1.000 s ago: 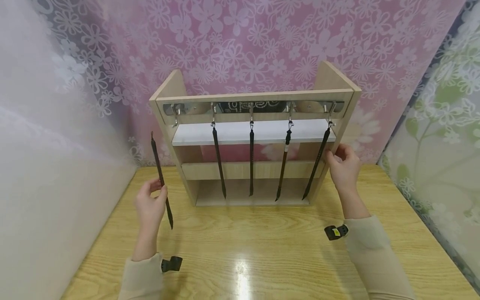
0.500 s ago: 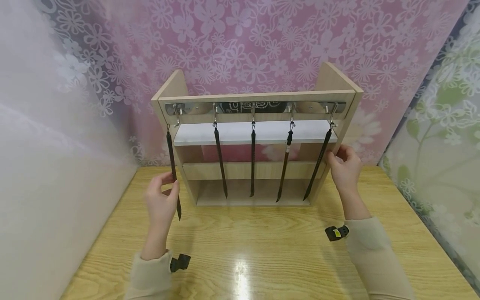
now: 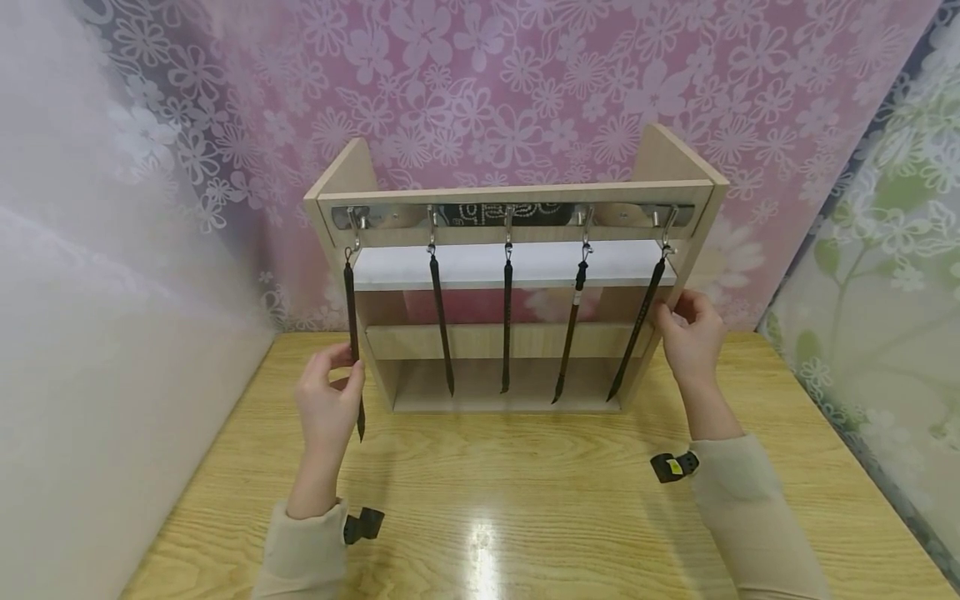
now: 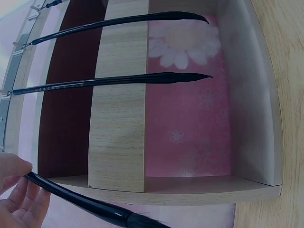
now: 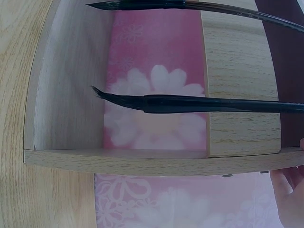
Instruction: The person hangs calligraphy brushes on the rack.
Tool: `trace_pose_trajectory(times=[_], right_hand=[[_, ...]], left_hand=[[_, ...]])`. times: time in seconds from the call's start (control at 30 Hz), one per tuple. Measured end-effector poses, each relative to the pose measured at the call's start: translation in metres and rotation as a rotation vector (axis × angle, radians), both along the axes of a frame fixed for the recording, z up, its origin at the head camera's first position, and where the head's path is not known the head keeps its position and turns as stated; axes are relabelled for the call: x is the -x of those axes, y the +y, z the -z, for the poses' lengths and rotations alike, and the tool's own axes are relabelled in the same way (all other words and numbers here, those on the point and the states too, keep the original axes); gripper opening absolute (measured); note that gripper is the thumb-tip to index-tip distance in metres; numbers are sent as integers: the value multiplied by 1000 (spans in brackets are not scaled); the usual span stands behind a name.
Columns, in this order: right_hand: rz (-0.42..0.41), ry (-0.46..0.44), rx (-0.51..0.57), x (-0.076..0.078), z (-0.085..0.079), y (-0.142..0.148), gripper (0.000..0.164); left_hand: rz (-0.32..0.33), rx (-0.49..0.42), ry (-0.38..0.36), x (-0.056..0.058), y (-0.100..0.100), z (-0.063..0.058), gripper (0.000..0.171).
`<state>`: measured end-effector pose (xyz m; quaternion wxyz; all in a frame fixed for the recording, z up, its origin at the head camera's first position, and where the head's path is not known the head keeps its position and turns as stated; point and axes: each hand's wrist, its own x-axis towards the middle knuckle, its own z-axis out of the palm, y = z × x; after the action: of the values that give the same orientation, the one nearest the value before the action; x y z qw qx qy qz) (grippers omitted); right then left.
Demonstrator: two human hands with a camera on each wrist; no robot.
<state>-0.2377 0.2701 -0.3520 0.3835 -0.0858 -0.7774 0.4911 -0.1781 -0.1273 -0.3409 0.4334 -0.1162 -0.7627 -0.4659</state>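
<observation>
My left hand (image 3: 327, 398) pinches a dark calligraphy brush (image 3: 351, 304) by its handle, bristles down, at the rack's left side. The brush's top loop overlaps the tip of the leftmost hook (image 3: 356, 229) in the head view. Close up in the left wrist view, thumb and fingers hold the handle of the brush (image 4: 90, 201). My right hand (image 3: 692, 342) grips the right side panel of the wooden rack (image 3: 517, 342), thumb at its front edge. Several other brushes hang from the remaining hooks, among them a brown-handled brush (image 3: 572, 321) and a black brush (image 3: 640, 325).
The rack stands on a wood-grain table (image 3: 480, 483) against a pink flowered backdrop (image 3: 510, 92). A metal hook rail (image 3: 630, 215) runs along its top board, above a white shelf (image 3: 480, 262). A pale wall (image 3: 150, 333) rises close on the left.
My left hand has carried its brush rightward to the rack, the loop reaching the leftmost hook. My right hand keeps its place on the side panel.
</observation>
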Motion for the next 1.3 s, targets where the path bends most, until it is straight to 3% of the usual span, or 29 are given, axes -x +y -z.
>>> trace_pose_trajectory(times=[0.2, 0.4, 0.57, 1.3], right_hand=[[-1, 4, 4, -1, 0, 0, 25], [-8, -13, 22, -2, -1, 0, 25], [-3, -32, 18, -1, -1, 0, 27], [6, -20, -7, 0, -1, -1, 25]], left_hand=[[-13, 10, -2, 1, 0, 0, 19], [-15, 20, 15, 16, -9, 19, 22], [-16, 35, 21, 23, -13, 26, 24], [-5, 25, 73, 23, -13, 28, 19]])
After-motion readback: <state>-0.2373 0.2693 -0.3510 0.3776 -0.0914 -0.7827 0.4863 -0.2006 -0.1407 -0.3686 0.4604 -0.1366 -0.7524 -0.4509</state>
